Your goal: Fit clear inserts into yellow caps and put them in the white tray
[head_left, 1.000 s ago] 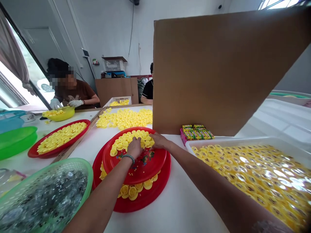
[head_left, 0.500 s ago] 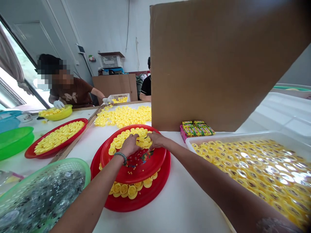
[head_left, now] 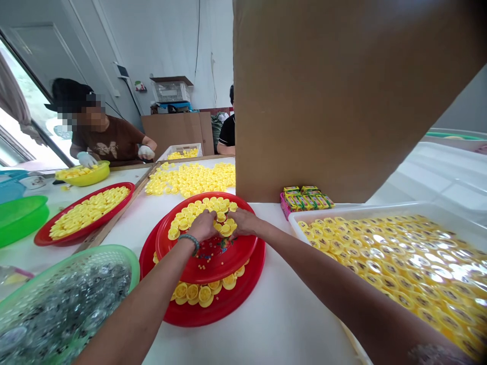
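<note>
My left hand (head_left: 204, 225), with a beaded bracelet (head_left: 190, 242) at the wrist, reaches into the upper red tray (head_left: 213, 271). Its fingers are bent down around small round yellow cups (head_left: 225, 228). From the right, my right hand (head_left: 244, 223) curls its fingers at the same cups, so they sit between both hands; the fingertips are partly hidden. More yellow cups cover the far half of this tray, and small crumbs lie in its near half. Under it, a larger red tray (head_left: 201, 317) shows another ring of yellow cups.
A green basket (head_left: 127, 253) of clear plastic pieces stands left; a white tray (head_left: 300, 227) of filled, lidded cups stands right. A cardboard sheet (head_left: 323, 101) rises ahead beside a pink box (head_left: 286, 207) of small packets. A gloved co-worker (head_left: 110, 142) sits across, near a yellow basin (head_left: 95, 175).
My hands stay over the upper tray, with small shifts of the fingers among the cups. The co-worker's gloved hand has drawn back from the loose cups. The view has shifted slightly.
</note>
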A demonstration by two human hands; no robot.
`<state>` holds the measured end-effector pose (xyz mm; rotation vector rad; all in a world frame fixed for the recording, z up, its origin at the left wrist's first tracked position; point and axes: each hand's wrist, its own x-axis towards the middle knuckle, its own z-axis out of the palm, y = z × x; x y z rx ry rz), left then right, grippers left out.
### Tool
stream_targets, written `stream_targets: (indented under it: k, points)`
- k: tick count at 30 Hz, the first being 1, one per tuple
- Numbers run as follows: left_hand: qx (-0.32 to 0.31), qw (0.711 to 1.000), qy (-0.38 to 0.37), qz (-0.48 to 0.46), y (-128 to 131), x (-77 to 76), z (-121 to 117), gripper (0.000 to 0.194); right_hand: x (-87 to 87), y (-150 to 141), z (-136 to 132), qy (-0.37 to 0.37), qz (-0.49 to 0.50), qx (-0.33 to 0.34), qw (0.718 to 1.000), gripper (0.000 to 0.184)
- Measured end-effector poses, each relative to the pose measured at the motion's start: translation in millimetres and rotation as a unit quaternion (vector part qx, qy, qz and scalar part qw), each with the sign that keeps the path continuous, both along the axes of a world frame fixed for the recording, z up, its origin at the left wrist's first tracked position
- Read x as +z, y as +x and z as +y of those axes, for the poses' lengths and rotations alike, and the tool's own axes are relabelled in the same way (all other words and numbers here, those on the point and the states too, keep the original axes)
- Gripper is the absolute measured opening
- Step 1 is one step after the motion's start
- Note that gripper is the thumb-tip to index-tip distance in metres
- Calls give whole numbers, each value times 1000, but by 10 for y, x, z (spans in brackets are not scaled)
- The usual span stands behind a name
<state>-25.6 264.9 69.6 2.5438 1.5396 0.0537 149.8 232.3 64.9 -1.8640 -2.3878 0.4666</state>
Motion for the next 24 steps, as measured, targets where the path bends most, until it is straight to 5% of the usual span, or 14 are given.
stream_targets:
  k: [24]
  points:
    - [-3, 987, -38, -156, 6, -223, -243, 40, -207, 51, -86, 41, 81, 51, 995, 64]
